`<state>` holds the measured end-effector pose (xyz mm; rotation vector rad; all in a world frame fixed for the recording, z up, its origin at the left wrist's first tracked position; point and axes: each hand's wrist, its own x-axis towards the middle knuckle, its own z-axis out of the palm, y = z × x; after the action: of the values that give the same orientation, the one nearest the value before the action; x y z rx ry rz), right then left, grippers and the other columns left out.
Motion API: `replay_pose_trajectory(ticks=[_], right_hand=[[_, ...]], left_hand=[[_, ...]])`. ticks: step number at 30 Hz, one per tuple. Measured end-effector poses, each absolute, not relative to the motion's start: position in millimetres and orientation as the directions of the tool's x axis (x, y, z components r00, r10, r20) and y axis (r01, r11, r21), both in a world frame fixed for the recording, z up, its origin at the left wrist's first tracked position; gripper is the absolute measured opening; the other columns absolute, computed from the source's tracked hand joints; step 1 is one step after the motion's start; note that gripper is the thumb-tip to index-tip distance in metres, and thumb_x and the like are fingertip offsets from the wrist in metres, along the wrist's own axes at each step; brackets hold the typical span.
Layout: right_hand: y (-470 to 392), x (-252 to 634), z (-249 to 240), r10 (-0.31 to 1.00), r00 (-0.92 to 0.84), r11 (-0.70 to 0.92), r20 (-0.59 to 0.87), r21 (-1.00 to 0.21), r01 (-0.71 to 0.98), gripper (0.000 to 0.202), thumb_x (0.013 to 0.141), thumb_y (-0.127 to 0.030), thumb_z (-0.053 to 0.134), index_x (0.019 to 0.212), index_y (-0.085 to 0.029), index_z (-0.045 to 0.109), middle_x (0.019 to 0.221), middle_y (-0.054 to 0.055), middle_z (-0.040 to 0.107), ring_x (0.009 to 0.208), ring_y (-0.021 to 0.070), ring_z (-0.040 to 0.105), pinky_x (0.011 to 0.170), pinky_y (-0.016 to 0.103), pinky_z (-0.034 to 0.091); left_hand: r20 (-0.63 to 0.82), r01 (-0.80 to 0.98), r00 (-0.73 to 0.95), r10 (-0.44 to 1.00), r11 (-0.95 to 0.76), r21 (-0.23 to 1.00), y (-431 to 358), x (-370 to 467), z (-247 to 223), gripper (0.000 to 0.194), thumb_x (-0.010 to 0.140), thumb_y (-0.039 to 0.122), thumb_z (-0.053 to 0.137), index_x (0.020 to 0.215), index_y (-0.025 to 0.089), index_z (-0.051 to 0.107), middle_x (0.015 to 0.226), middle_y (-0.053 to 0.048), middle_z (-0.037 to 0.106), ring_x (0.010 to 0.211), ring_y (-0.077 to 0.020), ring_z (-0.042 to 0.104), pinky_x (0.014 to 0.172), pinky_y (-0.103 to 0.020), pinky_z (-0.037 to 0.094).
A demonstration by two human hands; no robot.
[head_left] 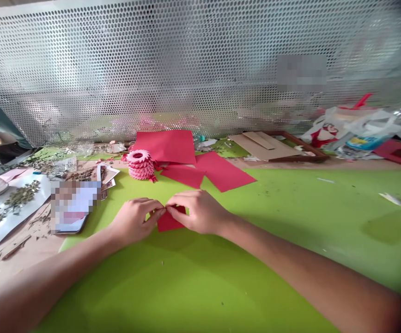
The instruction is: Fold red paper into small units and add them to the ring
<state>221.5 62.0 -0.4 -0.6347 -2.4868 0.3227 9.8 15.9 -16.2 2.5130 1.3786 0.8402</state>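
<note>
A small red paper piece (170, 222) is between my two hands, just above or on the green mat (200, 282). My left hand (137, 219) pinches its upper left edge with thumb and index finger. From the other side my right hand (197, 212) pinches the same edge, its fingertips nearly touching the left ones and covering part of the paper. Beyond my hands lie larger red sheets (224, 172), partly overlapping. A round pink and red folded-paper piece (141, 165) with a hole in its top stands to their left.
At the left are a phone (74, 208), photo cards (108, 175) and dried plant bits on a white sheet (23, 208). Cardboard (270, 147) in a brown frame and plastic bags (349, 129) lie at the back right. A perforated metal panel (173, 60) stands behind.
</note>
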Motion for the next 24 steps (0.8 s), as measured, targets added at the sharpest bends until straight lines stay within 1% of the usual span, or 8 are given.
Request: replay_pose_trajectory(ticks=[4,10,13,15,18,21,22,24], right_hand=[[60,220,1,0.513,-0.729,0.856,0.452,-0.335,0.394,0.018,0.090,-0.017,0.056,0.087,-0.017,0.074,0.082,0.003,0.076,0.070,0.0157,0.067,0.064,0.026,0.045],[68,228,7,0.596,-0.677,0.801,0.431,-0.377,0.465,0.017,0.090,-0.020,0.057,0.087,-0.017,0.074,0.081,0.003,0.076,0.064,0.0139,0.066,0.060,0.024,0.044],[78,236,11,0.638,-0.656,0.768,0.403,-0.393,0.505,0.018,0.089,-0.021,0.057,0.084,-0.018,0.074,0.076,0.002,0.075,0.063,0.0137,0.064,0.060,0.024,0.043],[84,241,15,0.687,-0.601,0.726,0.408,-0.415,0.548,0.019,0.089,-0.023,0.057,0.081,-0.017,0.073,0.073,0.002,0.073,0.062,0.0138,0.063,0.060,0.025,0.043],[86,244,20,0.742,-0.538,0.667,0.400,-0.524,0.530,0.021,0.089,-0.029,0.058,0.083,-0.017,0.073,0.075,0.003,0.074,0.065,0.0144,0.064,0.061,0.024,0.044],[77,238,21,0.744,-0.595,0.599,0.303,-0.696,0.395,0.025,0.089,-0.038,0.060,0.093,-0.016,0.073,0.085,0.004,0.074,0.074,0.0155,0.066,0.063,0.024,0.046],[74,236,21,0.739,-0.623,0.564,0.256,-0.740,0.366,0.027,0.089,-0.040,0.062,0.092,-0.016,0.072,0.083,0.004,0.073,0.073,0.0153,0.065,0.062,0.024,0.046],[68,231,19,0.726,-0.666,0.499,0.170,-0.797,0.340,0.029,0.087,-0.043,0.063,0.081,-0.015,0.069,0.072,0.003,0.068,0.065,0.0140,0.061,0.058,0.024,0.044]], left_hand=[[0.405,0.750,0.395,0.825,-0.544,0.376,16,9,-14,0.021,0.093,0.021,0.050,0.088,0.020,0.070,0.083,-0.003,0.075,0.073,-0.0177,0.068,0.066,-0.026,0.046],[0.366,0.772,0.286,0.886,-0.439,0.460,22,0,-8,0.021,0.092,0.025,0.052,0.081,0.019,0.068,0.073,0.000,0.072,0.063,-0.0137,0.062,0.058,-0.024,0.040],[0.371,0.774,0.260,0.891,-0.422,0.472,24,-5,-5,0.023,0.092,0.027,0.051,0.080,0.019,0.068,0.072,0.000,0.071,0.061,-0.0130,0.060,0.057,-0.023,0.039],[0.389,0.779,0.218,0.895,-0.400,0.484,26,-9,-3,0.025,0.092,0.030,0.050,0.080,0.018,0.067,0.070,0.000,0.070,0.060,-0.0127,0.059,0.053,-0.022,0.037],[0.402,0.765,0.165,0.901,-0.374,0.524,29,-12,0,0.028,0.092,0.034,0.049,0.076,0.017,0.065,0.065,0.001,0.067,0.057,-0.0127,0.057,0.050,-0.020,0.037],[0.373,0.722,0.165,0.913,-0.370,0.585,30,-10,0,0.030,0.093,0.035,0.048,0.075,0.017,0.064,0.061,0.001,0.064,0.057,-0.0133,0.058,0.052,-0.021,0.040],[0.360,0.699,0.175,0.916,-0.373,0.610,30,-9,-1,0.030,0.093,0.035,0.048,0.075,0.017,0.064,0.062,0.000,0.065,0.057,-0.0137,0.059,0.053,-0.021,0.041],[0.333,0.647,0.203,0.921,-0.382,0.660,28,-6,-3,0.032,0.094,0.036,0.047,0.075,0.017,0.064,0.065,-0.001,0.067,0.061,-0.0145,0.061,0.055,-0.022,0.044]])
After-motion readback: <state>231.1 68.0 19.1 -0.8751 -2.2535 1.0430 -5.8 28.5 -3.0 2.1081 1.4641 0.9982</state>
